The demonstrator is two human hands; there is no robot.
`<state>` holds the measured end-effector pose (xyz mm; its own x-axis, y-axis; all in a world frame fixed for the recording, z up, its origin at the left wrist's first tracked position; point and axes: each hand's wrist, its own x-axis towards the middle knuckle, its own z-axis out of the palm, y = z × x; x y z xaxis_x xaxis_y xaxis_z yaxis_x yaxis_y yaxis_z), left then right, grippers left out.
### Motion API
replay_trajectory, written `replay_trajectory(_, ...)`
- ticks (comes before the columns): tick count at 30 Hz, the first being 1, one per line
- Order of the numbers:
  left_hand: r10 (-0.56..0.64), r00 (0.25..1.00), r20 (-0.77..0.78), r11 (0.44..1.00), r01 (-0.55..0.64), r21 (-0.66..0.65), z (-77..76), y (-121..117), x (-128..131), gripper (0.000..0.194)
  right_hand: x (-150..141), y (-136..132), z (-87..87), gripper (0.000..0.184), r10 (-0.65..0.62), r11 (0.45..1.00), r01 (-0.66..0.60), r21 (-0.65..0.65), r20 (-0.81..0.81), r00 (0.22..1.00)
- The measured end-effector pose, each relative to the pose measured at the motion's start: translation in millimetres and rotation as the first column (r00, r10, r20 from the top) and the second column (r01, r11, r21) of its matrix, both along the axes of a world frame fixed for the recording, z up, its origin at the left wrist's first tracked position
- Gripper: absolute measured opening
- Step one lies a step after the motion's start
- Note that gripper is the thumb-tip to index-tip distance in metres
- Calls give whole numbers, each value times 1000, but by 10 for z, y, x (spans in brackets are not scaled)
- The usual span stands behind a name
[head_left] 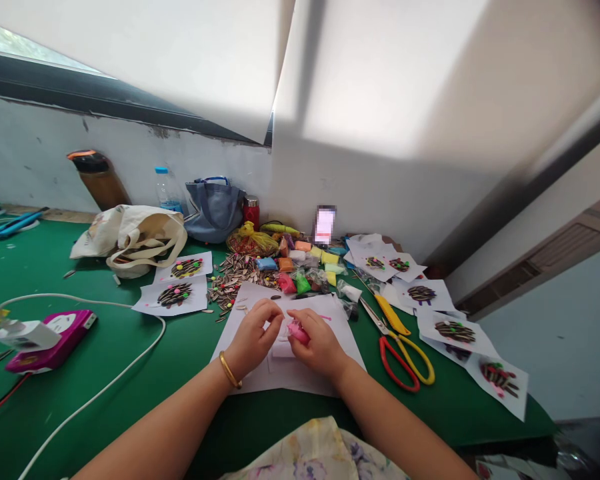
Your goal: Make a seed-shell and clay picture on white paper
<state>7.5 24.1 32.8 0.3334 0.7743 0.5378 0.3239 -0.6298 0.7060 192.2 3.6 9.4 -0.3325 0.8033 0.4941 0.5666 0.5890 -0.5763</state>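
Note:
My right hand (320, 343) is closed round a lump of pink modelling clay (299, 333), which shows between the thumb and fingers. Just to its left, my left hand (256, 331) has thumb and fingertips curled together; anything pinched in them is too small to make out. Both hands are above white paper sheets (337, 370) on the green table. A bit of pink lies on the paper behind my right hand. Behind the paper are a heap of striped sunflower seeds (240, 272) and several small packs of coloured clay, among them a green pack (301, 283).
Scissors (397, 347) with red and yellow handles lie on the right beside a yellow utility knife (393, 315). Seed-decorated paper cards (457, 331) lie on both sides. At left are a cream cloth bag (125, 233), a magenta power strip (55, 343) and a white cable (125, 369).

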Motion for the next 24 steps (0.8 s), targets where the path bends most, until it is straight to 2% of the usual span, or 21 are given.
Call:
replay_trajectory(8,29,995,91,1000,-29,-1,5,30,-31,10,8,7,-6,51,-7,1000,7,1,10,1000)
replay_trajectory(17,35,982,185,992,-13,-122,-93,60,-24,8,64,53,-23,48,-85,996,85,-2,38,996)
replay_trajectory(19,46,982,185,992,-24,-121,-90,63,-20,9,100,79,-20,48,-144,990,144,-1,42,989)
replay_trajectory(21,56,981,185,992,-34,-119,-87,69,-16,9,177,124,6,45,-260,966,260,0,31,965)
replay_trajectory(24,79,983,167,991,-59,-123,-94,77,-12,8,406,257,119,34,-481,877,481,12,43,876)
